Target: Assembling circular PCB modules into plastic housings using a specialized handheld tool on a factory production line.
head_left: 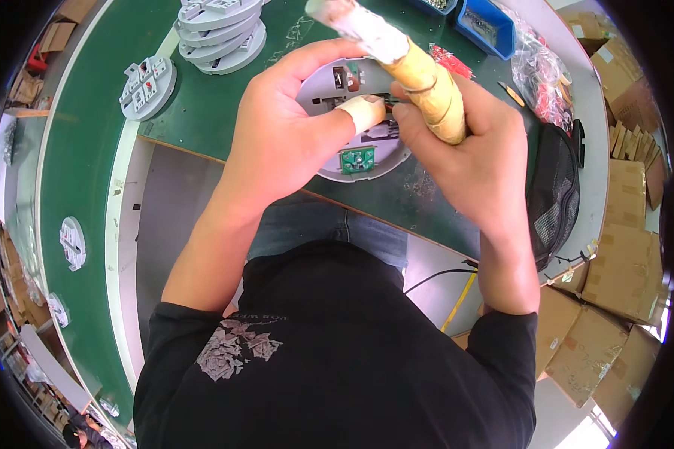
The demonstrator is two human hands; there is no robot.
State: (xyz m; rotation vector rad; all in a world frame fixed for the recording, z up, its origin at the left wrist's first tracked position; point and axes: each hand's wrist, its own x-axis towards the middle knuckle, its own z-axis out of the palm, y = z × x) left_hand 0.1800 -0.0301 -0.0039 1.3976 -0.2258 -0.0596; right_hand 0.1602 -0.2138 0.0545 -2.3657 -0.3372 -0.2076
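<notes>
Round housing between two hands at the counter's near edge.
Head view: the housing looks light, stiff and a little smooth, probably plastic; its rim seems the sound place to hold, while the green board inside looks fragile and best left unpressed. Whether it rests on the counter or is lifted cannot be told. The left hand curls partly open around the rim, its wrapped thumb pressing inside. The right hand is closed, a taped rod lodged in it, thumb tip reaching into the housing; anything pinched there is hidden.
</notes>
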